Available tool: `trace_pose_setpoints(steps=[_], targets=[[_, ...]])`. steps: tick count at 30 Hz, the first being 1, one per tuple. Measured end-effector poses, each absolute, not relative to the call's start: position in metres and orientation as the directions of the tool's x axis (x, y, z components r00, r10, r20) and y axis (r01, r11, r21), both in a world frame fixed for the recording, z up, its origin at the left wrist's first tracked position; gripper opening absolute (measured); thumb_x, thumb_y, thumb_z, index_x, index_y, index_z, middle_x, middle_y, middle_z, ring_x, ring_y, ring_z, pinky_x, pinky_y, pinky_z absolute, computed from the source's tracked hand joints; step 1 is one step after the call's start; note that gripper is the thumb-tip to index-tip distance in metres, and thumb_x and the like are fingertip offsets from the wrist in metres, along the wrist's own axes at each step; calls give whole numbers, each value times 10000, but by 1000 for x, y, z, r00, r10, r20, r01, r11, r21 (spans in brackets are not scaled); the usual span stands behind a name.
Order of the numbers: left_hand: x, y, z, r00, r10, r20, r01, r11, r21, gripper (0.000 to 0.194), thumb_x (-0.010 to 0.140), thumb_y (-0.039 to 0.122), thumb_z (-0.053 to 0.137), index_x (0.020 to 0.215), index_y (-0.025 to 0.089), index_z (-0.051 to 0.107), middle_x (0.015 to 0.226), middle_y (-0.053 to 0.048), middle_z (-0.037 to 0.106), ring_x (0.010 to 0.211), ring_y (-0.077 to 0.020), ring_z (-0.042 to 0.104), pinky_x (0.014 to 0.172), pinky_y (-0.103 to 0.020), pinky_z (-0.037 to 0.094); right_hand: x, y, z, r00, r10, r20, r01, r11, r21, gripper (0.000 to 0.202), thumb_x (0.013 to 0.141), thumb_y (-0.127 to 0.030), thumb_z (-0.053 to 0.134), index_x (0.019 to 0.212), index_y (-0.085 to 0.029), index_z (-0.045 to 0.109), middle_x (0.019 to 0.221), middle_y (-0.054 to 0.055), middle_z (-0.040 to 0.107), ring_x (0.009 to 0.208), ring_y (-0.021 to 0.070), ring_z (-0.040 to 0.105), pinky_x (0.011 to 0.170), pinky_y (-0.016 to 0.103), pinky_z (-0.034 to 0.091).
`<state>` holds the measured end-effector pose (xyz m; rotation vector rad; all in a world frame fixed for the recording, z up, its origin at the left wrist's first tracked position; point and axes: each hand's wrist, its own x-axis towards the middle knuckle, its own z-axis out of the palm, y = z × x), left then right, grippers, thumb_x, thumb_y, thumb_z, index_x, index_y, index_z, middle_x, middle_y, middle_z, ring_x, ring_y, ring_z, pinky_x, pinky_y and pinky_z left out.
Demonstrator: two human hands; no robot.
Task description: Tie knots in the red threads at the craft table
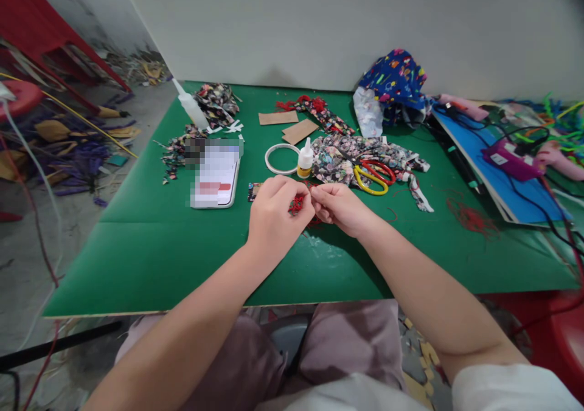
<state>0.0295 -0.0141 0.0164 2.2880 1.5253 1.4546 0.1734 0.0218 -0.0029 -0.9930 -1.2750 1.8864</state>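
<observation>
My left hand (277,213) and my right hand (341,207) meet above the green table (196,259), fingertips almost touching. Both are closed in a pinch on tangled red thread (297,204), part of which shows under the left fingers. Exactly how the thread runs between the fingertips is hidden. Just beyond the hands stand a small glue bottle (305,162) and a white ring (267,163). Scissors (371,183) with red and yellow handles lie right of them, on floral fabric (328,162). A small printed piece (252,192) sits partly behind my left hand.
A phone (230,183) lies to the left, near a white squeeze bottle (191,108) and fabric scraps (219,104). Brown cards (278,118) and a blue patterned cloth (395,82) are farther back. At right, a pink glue gun (559,162) and cables rest around a blue folder (474,155).
</observation>
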Motion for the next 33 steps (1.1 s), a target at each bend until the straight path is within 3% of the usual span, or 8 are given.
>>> trace_pose_setpoints(steps=[14, 21, 28, 33], targets=[[31, -15, 13, 109, 736, 668, 709, -529, 467, 82, 785, 148, 533, 721, 159, 582, 745, -43, 621, 744, -157, 562, 706, -295, 468, 173, 23, 1, -530, 817, -227, -255, -408, -877, 426, 696, -505, 652, 517, -155, 488, 341, -90, 396, 288, 21, 312, 312, 152, 199], [30, -16, 14, 90, 764, 639, 707, -501, 500, 62, 783, 178, 562, 788, 158, 620, 786, -50, 634, 766, -161, 567, 724, -297, 473, 171, 21, -1, -525, 819, -232, -234, -401, -886, 434, 690, -513, 655, 517, -149, 495, 341, -87, 400, 287, 17, 318, 313, 148, 199], [30, -15, 13, 78, 768, 636, 727, -480, 491, 74, 783, 162, 555, 752, 154, 622, 757, -47, 628, 750, -160, 562, 708, -293, 471, 170, 21, -3, -493, 844, -212, -200, -347, -916, 414, 725, -496, 633, 538, -148, 507, 349, -83, 409, 299, 22, 336, 318, 149, 212], [30, -13, 14, 58, 791, 609, 686, -475, 551, 69, 767, 138, 559, 717, 162, 599, 729, -24, 619, 728, -144, 560, 687, -274, 471, 167, 19, -1, -495, 837, -234, -219, -381, -898, 421, 708, -501, 646, 529, -150, 498, 344, -85, 405, 294, 19, 321, 313, 147, 205]])
